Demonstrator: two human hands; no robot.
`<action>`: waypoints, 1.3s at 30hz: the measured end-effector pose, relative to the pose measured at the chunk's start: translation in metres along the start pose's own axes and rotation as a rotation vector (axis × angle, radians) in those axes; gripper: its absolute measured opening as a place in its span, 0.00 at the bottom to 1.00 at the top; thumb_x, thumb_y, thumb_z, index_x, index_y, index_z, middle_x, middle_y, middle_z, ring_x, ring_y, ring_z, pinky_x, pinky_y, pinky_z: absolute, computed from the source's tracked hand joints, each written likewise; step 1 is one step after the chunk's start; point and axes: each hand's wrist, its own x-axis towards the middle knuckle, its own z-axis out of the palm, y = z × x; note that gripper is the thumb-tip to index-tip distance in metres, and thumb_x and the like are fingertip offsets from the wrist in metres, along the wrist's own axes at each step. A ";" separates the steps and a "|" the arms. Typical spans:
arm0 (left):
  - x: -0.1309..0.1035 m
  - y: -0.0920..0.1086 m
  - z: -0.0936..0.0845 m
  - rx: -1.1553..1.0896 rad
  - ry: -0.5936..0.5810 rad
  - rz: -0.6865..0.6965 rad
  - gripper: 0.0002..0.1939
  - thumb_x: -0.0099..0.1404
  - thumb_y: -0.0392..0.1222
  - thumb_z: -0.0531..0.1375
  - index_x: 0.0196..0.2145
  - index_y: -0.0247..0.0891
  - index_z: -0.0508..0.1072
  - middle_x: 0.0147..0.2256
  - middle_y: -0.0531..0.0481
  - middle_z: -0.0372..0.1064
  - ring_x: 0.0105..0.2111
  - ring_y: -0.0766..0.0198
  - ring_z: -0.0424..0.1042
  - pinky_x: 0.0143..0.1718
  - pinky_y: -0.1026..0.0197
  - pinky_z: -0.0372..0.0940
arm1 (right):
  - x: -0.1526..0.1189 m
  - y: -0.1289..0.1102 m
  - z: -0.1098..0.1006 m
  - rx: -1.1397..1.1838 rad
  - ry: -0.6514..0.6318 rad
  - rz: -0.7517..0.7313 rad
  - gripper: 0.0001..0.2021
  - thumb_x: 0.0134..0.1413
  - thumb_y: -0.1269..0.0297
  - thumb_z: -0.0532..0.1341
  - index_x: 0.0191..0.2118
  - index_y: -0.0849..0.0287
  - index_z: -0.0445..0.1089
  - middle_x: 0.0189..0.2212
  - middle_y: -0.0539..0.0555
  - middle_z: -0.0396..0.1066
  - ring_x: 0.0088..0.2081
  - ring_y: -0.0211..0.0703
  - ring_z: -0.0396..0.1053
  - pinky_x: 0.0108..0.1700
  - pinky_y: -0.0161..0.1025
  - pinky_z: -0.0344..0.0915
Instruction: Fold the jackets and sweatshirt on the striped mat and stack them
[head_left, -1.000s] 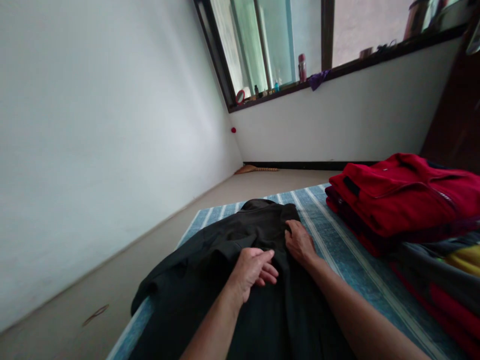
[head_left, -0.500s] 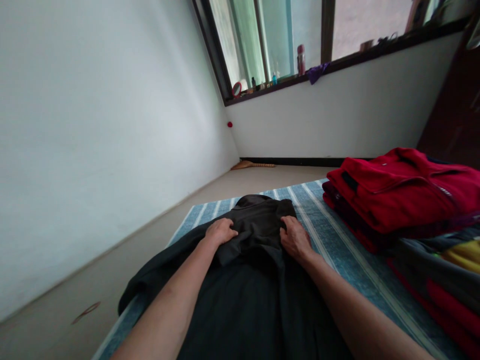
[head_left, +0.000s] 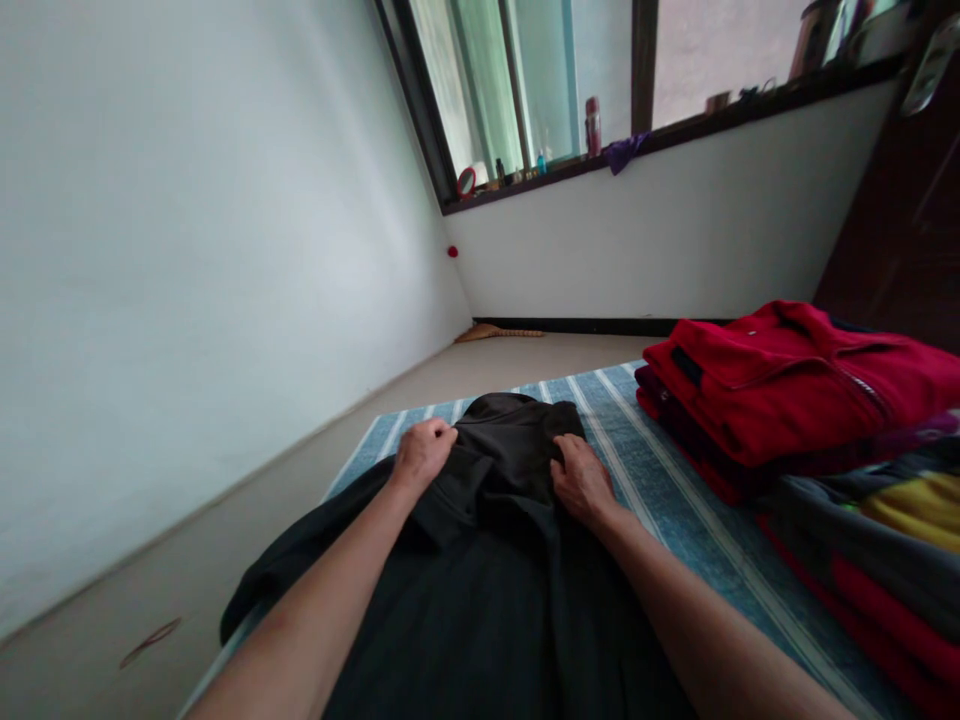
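Observation:
A dark garment [head_left: 465, 600], black with a collar-like band at its far end, lies spread on a blue striped sheet [head_left: 630, 450]. One sleeve-like part hangs toward the left edge. My left hand [head_left: 424, 456] is closed, pinching the cloth left of the far end and pulling it slightly up. On the opposite side, my right hand [head_left: 583, 478] has its fingers curled onto the garment's right edge, gripping the cloth there. Folds run between the two hands.
Folded red clothes [head_left: 802, 380] are stacked at the right, beside a grey and yellow pile [head_left: 885, 540]. A white wall [head_left: 187, 250] rises on the left. Small items and a pink bottle [head_left: 592, 128] line the window sill. A brush-like object [head_left: 495, 332] lies on the floor.
My left hand has moved slightly left and up, and its fingers have closed on the cloth, lifting it a little. My right hand stays at the right edge. The view has shifted slightly.

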 end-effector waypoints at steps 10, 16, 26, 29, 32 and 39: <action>0.005 -0.036 -0.009 -0.128 0.060 -0.098 0.09 0.49 0.44 0.53 0.16 0.40 0.65 0.18 0.52 0.65 0.25 0.60 0.67 0.26 0.64 0.57 | 0.001 -0.014 -0.007 -0.104 -0.046 -0.073 0.14 0.61 0.63 0.52 0.49 0.60 0.67 0.51 0.62 0.65 0.54 0.50 0.61 0.55 0.42 0.58; 0.000 -0.039 -0.012 -0.122 0.075 -0.156 0.08 0.50 0.43 0.53 0.19 0.39 0.68 0.20 0.51 0.67 0.26 0.59 0.68 0.26 0.63 0.56 | 0.011 -0.011 -0.006 -0.179 -0.099 -0.088 0.15 0.62 0.61 0.51 0.50 0.61 0.66 0.53 0.63 0.64 0.55 0.52 0.59 0.56 0.45 0.54; -0.016 -0.048 -0.016 -0.197 0.190 -0.247 0.11 0.53 0.47 0.54 0.26 0.40 0.72 0.24 0.52 0.71 0.27 0.59 0.70 0.26 0.64 0.59 | 0.036 0.002 0.000 -0.221 -0.090 0.002 0.17 0.66 0.61 0.44 0.48 0.62 0.66 0.48 0.62 0.67 0.51 0.51 0.62 0.54 0.43 0.55; -0.020 -0.053 -0.013 -0.182 0.143 -0.264 0.07 0.48 0.45 0.56 0.19 0.40 0.70 0.20 0.52 0.69 0.25 0.58 0.69 0.26 0.63 0.58 | 0.037 0.002 -0.001 -0.233 -0.097 0.008 0.16 0.65 0.63 0.46 0.47 0.62 0.66 0.49 0.63 0.66 0.52 0.52 0.62 0.54 0.43 0.55; -0.027 -0.058 -0.005 -0.185 0.107 -0.280 0.08 0.48 0.45 0.55 0.17 0.41 0.69 0.18 0.52 0.67 0.24 0.58 0.69 0.25 0.62 0.58 | 0.034 -0.001 0.000 -0.240 -0.123 -0.038 0.16 0.64 0.63 0.47 0.51 0.62 0.65 0.54 0.63 0.63 0.57 0.52 0.57 0.57 0.44 0.51; -0.034 -0.061 0.003 -0.290 0.168 -0.305 0.12 0.51 0.50 0.55 0.24 0.40 0.71 0.22 0.52 0.71 0.27 0.58 0.71 0.26 0.63 0.61 | 0.038 0.004 0.006 -0.247 -0.286 -0.061 0.24 0.66 0.56 0.46 0.58 0.66 0.61 0.62 0.65 0.54 0.63 0.55 0.49 0.61 0.47 0.45</action>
